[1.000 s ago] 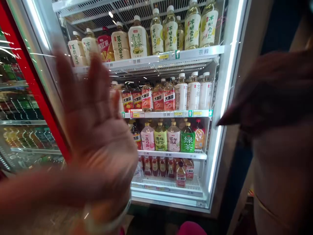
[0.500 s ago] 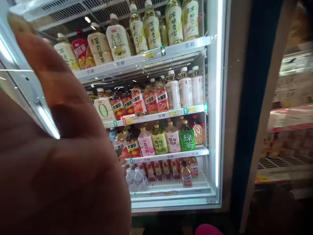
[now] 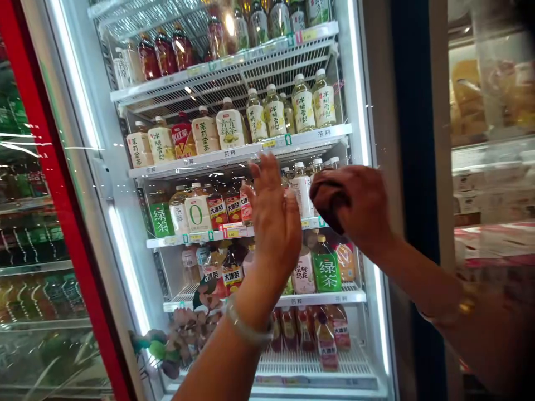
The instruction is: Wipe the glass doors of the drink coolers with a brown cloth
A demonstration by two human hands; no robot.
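In the middle of the head view, my left hand (image 3: 273, 220) is raised with its fingers stretched upward and nothing in it. A pale bangle (image 3: 246, 328) rings that wrist. To its right, my right hand (image 3: 365, 203) is wrapped round a crumpled dark reddish-brown cloth (image 3: 328, 195). Both hands are in front of the glass of a lit drinks cooler (image 3: 355, 83); whether either touches the glass I cannot tell. Behind them, several drink bottles stand on the shelves, among them a green-labelled bottle (image 3: 326, 267). My hands hide part of the middle rows.
On the left runs a red frame (image 3: 54, 184), with another cooler's bottles beyond it. A dark blue post (image 3: 412, 167) stands at the right, past it shelves with boxed goods (image 3: 489, 239). A flower-like decoration (image 3: 188, 331) shows low on the glass.
A large, blurred hand close to the camera at the left is gone from there. Both my hands now show in front of the cooler. The view takes in more shelves above and to the left.
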